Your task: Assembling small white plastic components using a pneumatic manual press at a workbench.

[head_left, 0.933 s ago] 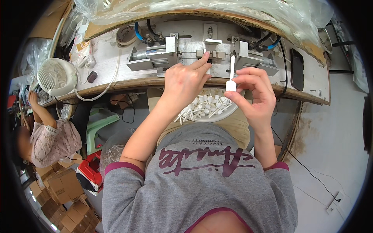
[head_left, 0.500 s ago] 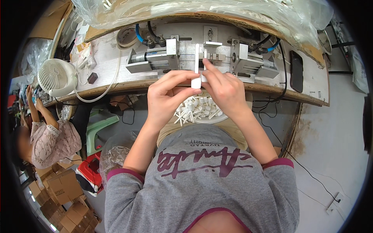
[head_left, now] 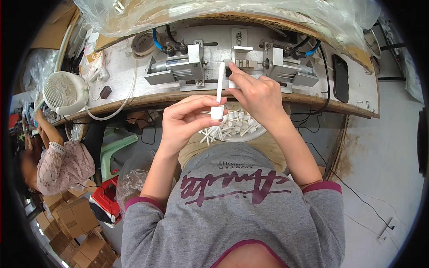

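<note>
Head view, left hand (head_left: 187, 123) fingers pinching white plastic stick (head_left: 219, 91), right hand (head_left: 257, 96) fingertips hidden at metal fixture (head_left: 239, 64), grip unclear

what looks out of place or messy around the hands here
Nothing looks damaged. The white plastic pieces lie in a loose jumble in the bowl on the lap, and the left hand holds one white stick part upright.

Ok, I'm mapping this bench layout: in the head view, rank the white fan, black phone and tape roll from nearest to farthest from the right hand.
From the right hand:
1. Black phone, to its right on the bench.
2. Tape roll, up and left.
3. White fan, far left.
</note>
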Available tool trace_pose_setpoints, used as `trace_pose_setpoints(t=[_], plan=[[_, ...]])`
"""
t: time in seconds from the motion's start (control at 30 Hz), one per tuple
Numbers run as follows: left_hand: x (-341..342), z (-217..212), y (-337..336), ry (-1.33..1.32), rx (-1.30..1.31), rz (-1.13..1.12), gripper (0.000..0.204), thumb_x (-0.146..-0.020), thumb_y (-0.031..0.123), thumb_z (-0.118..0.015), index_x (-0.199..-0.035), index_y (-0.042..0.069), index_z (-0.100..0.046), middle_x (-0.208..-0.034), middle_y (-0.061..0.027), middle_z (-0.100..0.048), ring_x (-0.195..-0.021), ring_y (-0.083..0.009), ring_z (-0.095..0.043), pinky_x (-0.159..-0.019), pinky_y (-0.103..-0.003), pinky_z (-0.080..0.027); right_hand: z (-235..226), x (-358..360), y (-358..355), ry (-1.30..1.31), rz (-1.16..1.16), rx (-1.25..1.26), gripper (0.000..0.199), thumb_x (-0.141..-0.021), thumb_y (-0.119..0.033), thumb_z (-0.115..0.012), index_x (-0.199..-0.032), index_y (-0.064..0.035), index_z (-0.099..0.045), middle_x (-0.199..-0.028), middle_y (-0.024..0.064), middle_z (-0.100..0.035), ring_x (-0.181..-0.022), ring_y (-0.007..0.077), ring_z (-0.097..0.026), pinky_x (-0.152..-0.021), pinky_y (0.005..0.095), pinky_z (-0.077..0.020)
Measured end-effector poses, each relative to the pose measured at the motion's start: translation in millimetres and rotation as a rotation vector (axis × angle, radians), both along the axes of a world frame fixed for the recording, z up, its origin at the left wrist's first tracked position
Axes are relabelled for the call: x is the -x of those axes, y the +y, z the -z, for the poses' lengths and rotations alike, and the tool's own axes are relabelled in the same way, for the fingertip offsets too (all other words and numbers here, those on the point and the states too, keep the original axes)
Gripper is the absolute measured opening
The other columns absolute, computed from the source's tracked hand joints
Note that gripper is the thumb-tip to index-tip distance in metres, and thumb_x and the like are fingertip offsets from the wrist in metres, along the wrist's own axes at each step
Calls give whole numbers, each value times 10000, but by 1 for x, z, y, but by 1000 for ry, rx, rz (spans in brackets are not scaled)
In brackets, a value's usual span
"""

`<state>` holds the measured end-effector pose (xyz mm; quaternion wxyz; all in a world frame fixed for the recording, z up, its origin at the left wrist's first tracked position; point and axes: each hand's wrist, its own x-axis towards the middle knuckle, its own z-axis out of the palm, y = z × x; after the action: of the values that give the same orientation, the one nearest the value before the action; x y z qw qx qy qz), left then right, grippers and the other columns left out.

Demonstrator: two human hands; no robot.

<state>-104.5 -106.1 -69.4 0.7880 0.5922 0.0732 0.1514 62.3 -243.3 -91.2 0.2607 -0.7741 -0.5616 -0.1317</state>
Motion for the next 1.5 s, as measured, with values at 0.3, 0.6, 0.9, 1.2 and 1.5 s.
trace_pose_setpoints(t=[0.3, 0.6, 0.9, 1.2, 1.5], plan=[[14, -8, -7, -13, -80, -10, 358, -749, -163, -676, -1099, -96, -643, -1142, -218, -623, -993, -285, -681, -870, -356, -609, -16, 18, -11, 782, -18, -267, 222, -865, -200, -722, -1004, -34, -672, -994, 66, -724, -531, 137, -621, -527, 249, -493], [9, -28, -17, -79, -453, -10, 374, -687, -74, -796, -1045, -44, -694, -1049, -140, -650, -962, -197, -663, -759, -276, -597, -52, 22, -15, 1650, -242, -296, 254, -1002, -201, -560, -1000, 36, -652, -785, 84, -659, -545, 97, -585, -510, 220, -457], [-2, -49, -15, -167, -431, -24, 363, -623, 29, -882, -956, -5, -741, -887, -69, -673, -803, -149, -675, -689, -249, -562, -73, 47, -12, 1508, -275, -719, 196, -1013, -183, -545, -982, -1, -613, -827, 44, -611, -589, 53, -488, -552, 186, -380], [55, -34, 17, 18, -232, -132, 309, -725, 110, -844, -974, -22, -717, -1042, -168, -704, -871, -179, -679, -788, -287, -534, -112, -22, -55, 1125, -215, -943, 266, -1037, -183, -483, -1114, 42, -601, -967, 128, -656, -624, 84, -511, -534, 213, -397], [59, 3, 107, 169, -194, -798, 401, -969, 129, -611, -1316, -47, -514, -1175, -156, -651, -1068, -187, -638, -949, -330, -526, -70, 1, -48, 1397, -53, -680, 230, -998, -132, -553, -1127, 41, -634, -847, 60, -648, -675, 92, -590, -585, 220, -467]])
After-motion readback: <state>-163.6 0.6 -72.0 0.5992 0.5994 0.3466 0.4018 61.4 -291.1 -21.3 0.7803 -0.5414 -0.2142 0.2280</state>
